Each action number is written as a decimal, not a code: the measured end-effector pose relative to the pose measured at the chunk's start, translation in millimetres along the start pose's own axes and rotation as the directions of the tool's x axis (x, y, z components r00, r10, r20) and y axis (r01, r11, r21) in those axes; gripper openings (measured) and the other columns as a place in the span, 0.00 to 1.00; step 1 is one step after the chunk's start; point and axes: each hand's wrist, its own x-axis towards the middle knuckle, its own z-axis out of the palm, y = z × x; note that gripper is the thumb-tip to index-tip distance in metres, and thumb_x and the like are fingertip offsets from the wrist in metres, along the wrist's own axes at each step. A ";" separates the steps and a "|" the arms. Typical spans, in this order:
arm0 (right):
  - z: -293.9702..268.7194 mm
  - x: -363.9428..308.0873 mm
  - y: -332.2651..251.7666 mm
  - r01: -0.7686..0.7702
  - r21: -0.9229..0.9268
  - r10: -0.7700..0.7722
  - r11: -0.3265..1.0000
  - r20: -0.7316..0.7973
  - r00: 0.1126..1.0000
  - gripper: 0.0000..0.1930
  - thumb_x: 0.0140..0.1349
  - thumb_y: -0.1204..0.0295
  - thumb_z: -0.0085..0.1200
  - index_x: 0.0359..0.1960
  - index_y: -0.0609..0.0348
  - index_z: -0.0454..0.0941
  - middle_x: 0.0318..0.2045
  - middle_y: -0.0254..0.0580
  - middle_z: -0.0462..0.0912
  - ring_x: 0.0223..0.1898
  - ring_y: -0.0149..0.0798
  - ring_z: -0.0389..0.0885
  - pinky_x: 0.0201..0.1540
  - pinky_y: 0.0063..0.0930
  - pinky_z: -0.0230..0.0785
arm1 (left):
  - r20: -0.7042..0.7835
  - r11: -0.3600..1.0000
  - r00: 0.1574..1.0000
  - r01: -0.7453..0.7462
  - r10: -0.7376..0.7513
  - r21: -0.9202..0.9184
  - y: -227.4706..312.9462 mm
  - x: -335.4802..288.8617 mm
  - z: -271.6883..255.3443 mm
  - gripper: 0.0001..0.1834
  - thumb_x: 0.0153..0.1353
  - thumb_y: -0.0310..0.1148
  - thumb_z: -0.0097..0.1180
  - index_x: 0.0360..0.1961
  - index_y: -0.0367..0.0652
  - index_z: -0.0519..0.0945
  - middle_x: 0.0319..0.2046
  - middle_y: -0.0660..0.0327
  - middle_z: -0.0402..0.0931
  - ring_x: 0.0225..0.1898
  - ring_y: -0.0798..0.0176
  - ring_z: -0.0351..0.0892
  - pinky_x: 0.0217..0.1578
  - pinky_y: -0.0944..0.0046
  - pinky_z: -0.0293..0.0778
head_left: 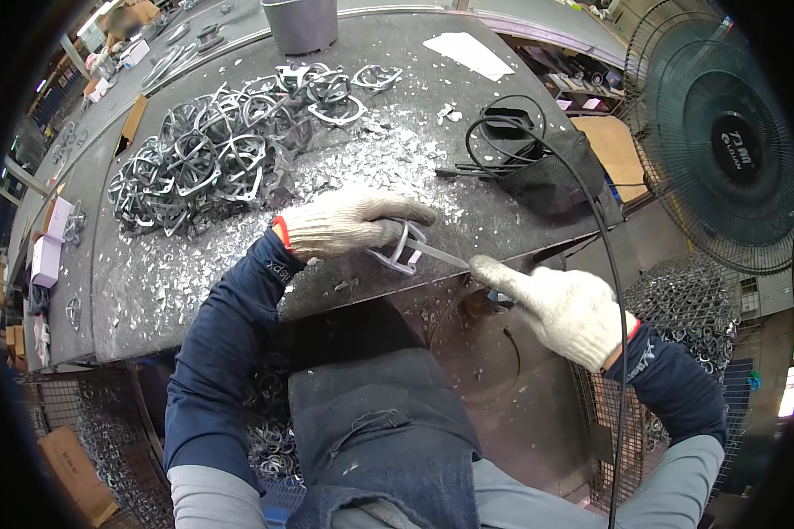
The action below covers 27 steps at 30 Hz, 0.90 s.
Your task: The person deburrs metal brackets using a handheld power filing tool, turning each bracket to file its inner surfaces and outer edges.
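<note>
My left hand (348, 227), in a white knit glove with a red cuff, is closed on a small grey metal frame (408, 256) by the table's near edge. In my gloved right hand (556, 304) is a flat metal file (444, 257), its index finger stretched along it. The far part of the file reaches into or against the frame; exactly where they touch is too small to tell. A big heap of similar metal frames (212, 145) lies beyond my left hand, with silvery metal flakes (362, 154) scattered around it.
A grey bucket (300, 26) stands at the far edge. A black mesh bag (556, 176) and a black cable (600, 229) lie right; the cable hangs past my right wrist. A large fan (723, 141) stands far right. Wire baskets (679, 304) of metal parts flank me below the table (168, 304).
</note>
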 end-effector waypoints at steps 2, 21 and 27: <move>7.4 3.3 0.8 -0.084 0.314 0.041 0.946 0.142 0.989 0.45 0.75 0.63 0.65 0.91 0.30 0.58 0.50 0.57 0.93 0.48 0.64 0.94 0.55 0.55 0.88 | -0.022 1.000 1.000 -0.013 0.014 0.019 3.8 -1.7 8.5 0.32 0.76 0.38 0.59 0.78 0.40 0.80 0.70 0.48 0.85 0.71 0.49 0.83 0.74 0.50 0.75; 73.9 3.3 2.7 0.021 -0.174 -0.046 0.985 -0.142 0.989 0.35 0.80 0.70 0.56 0.85 0.18 0.70 0.30 0.47 0.82 0.31 0.53 0.91 0.30 0.46 0.85 | -0.237 0.924 0.957 -0.065 0.164 0.377 -6.2 -22.0 34.2 0.33 0.64 0.22 0.62 0.73 0.39 0.84 0.67 0.44 0.86 0.69 0.38 0.84 0.73 0.43 0.77; 69.1 8.0 8.8 0.003 -0.179 -0.041 0.984 -0.208 0.977 0.32 0.81 0.66 0.55 0.82 0.11 0.74 0.31 0.49 0.81 0.25 0.53 0.87 0.27 0.45 0.83 | -0.148 0.992 0.987 -0.039 0.056 0.117 -2.4 -14.3 14.9 0.32 0.70 0.25 0.58 0.76 0.37 0.82 0.68 0.47 0.87 0.67 0.49 0.87 0.71 0.51 0.80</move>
